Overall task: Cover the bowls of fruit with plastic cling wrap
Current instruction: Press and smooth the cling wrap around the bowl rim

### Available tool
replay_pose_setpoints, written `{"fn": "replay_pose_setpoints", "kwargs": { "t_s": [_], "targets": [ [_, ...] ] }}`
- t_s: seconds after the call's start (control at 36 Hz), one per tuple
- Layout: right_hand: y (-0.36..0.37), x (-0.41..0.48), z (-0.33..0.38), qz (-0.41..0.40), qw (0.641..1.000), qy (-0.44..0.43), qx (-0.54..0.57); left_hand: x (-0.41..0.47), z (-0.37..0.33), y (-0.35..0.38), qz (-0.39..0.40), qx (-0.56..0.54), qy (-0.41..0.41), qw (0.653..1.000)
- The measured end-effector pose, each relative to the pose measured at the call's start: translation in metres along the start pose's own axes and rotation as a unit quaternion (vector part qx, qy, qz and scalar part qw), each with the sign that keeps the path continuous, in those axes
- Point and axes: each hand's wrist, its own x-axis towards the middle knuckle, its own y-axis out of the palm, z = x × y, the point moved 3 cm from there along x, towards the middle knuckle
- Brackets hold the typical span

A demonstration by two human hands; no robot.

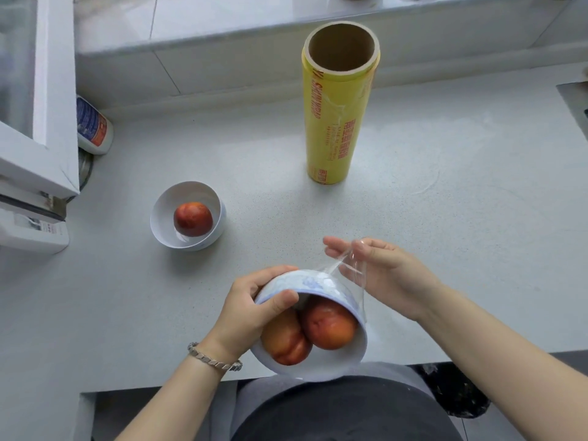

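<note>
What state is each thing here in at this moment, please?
Held bowl: tilted, gripped by left hand, two fruits inside.
Cling film: stretched between held bowl and right hand.
Far bowl: upright, uncovered, one fruit.
Wrap roll: standing upright.

I see my left hand [254, 302] curled round the rim of the tipped bowl [318, 283], thumb over the edge, bracelet on that wrist, while my right hand [381, 272] hovers beside it, fingers straight, film [350, 268] clinging across them.
</note>
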Motion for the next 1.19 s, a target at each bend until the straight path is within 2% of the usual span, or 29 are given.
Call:
{"fn": "replay_pose_setpoints", "kwargs": {
  "t_s": [0.11,0.33,0.47,0.61,0.81,0.97,1.06,1.11,1.14,1.19],
  "targets": [
    [0.007,0.001,-0.005,-0.034,0.996,-0.041,0.064,0.000,0.000,-0.001,0.008,0.000,0.000,1.000],
    [0.015,0.000,-0.006,-0.068,0.994,-0.047,0.066,-0.002,-0.007,-0.004,0.002,-0.019,0.021,1.000],
    [0.023,0.001,-0.007,-0.132,0.989,-0.057,0.020,-0.003,-0.010,-0.003,-0.011,-0.025,0.038,0.999],
    [0.019,0.005,-0.014,-0.190,0.981,-0.017,-0.047,-0.005,-0.013,-0.003,-0.007,-0.029,0.054,0.998],
    [0.016,0.002,-0.015,-0.187,0.956,0.045,-0.221,-0.008,-0.015,-0.003,-0.003,-0.028,0.066,0.997],
    [0.009,-0.002,-0.017,-0.188,0.939,0.059,-0.282,-0.009,-0.021,-0.004,0.010,-0.034,0.082,0.996],
    [-0.001,-0.007,-0.008,-0.218,0.924,0.010,-0.313,-0.009,-0.023,-0.009,0.007,-0.035,0.088,0.995],
    [-0.004,-0.016,0.006,-0.252,0.908,-0.078,-0.324,-0.009,-0.024,-0.013,-0.005,-0.036,0.089,0.995],
    [-0.001,-0.023,0.014,-0.249,0.906,-0.128,-0.317,-0.009,-0.023,-0.015,-0.010,-0.037,0.088,0.995],
    [0.015,-0.035,0.026,-0.168,0.914,-0.192,-0.315,-0.008,-0.021,-0.017,-0.019,-0.033,0.083,0.996]
  ]
}}
